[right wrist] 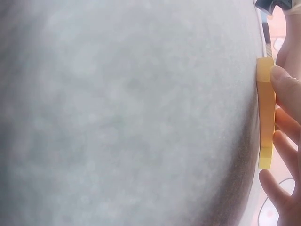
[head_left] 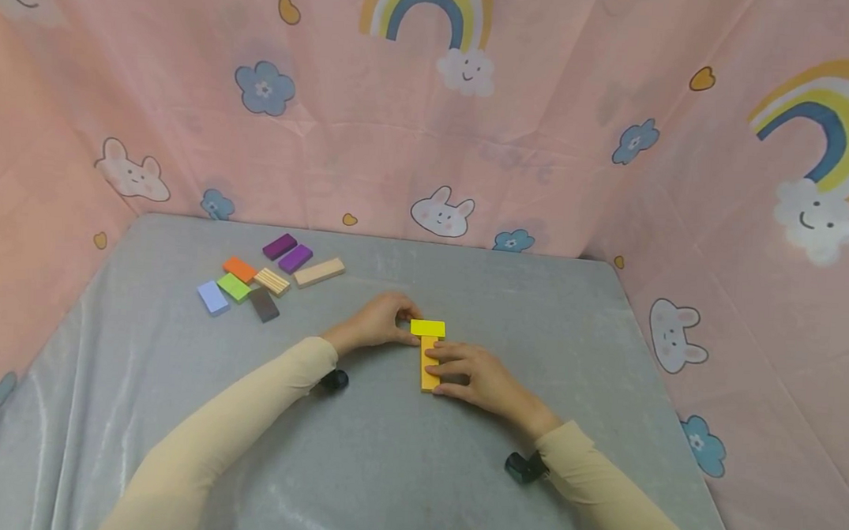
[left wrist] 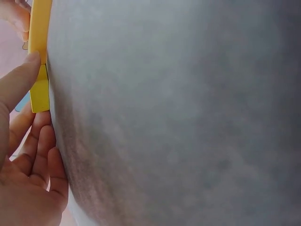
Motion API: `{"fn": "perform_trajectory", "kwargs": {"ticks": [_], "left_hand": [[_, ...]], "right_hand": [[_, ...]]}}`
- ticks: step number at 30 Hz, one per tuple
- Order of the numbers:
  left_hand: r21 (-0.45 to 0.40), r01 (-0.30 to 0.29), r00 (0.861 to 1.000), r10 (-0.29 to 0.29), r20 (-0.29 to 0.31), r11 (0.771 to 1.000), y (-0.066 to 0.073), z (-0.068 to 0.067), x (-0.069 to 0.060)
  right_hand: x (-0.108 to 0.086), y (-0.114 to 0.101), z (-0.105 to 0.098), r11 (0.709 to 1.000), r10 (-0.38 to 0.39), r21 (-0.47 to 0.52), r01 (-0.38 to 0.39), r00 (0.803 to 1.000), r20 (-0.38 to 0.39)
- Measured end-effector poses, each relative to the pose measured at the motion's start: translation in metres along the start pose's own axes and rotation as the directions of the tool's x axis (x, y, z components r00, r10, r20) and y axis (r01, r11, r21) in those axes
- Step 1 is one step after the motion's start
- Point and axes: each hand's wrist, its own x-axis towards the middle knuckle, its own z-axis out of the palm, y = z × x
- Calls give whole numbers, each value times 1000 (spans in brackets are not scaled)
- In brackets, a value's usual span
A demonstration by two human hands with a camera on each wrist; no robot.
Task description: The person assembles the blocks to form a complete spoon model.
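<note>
On the grey cloth, a bright yellow block [head_left: 428, 328] lies crosswise against the far end of a longer orange-yellow block [head_left: 428, 380], making a T shape. My left hand [head_left: 382, 322] pinches the yellow block's left end between thumb and fingers. In the left wrist view, the left thumb [left wrist: 21, 80] lies by the joint of the two blocks. From the right, my right hand [head_left: 487, 378] rests its spread fingers on the orange-yellow block. The right thumb [right wrist: 282, 77] touches that block near its close end in the right wrist view.
Farther back at left lie two purple blocks [head_left: 280, 247], a long beige block [head_left: 319, 272], an orange block [head_left: 240, 270], a striped block [head_left: 272, 281], a green block [head_left: 234, 287], a light blue block [head_left: 213, 298] and a dark brown block [head_left: 264, 304]. Pink curtains [head_left: 528, 167] surround the table.
</note>
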Motion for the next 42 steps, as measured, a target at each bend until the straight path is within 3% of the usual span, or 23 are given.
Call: {"fn": "perform_trajectory", "kwargs": {"ticks": [16, 25, 29, 33, 38, 42], "left_hand": [[-73, 32, 998, -28, 47, 997, 4, -7, -1], [-142, 47, 998, -39, 58, 989, -1, -15, -7], [-177, 51, 999, -48, 19, 983, -7, -26, -13], [-206, 68, 995, -82, -61, 976, -13, -42, -23], [-264, 115, 975, -160, -153, 958, -24, -64, -35], [-289, 170, 955, -230, -189, 942, -37, -80, -46]], "right_hand": [[0, 2, -1, 1000, -13, 16, 13, 1000, -5], [0, 1, -1, 1000, -1, 15, 1, 1000, 6], [0, 1, 0, 1000, 0, 18, 0, 1000, 1], [0, 2, 1, 1000, -3, 21, 3, 1000, -5], [-2, 3, 3, 1000, -12, 20, 12, 1000, -24], [-2, 4, 4, 999, -18, 34, 19, 999, -34]]}}
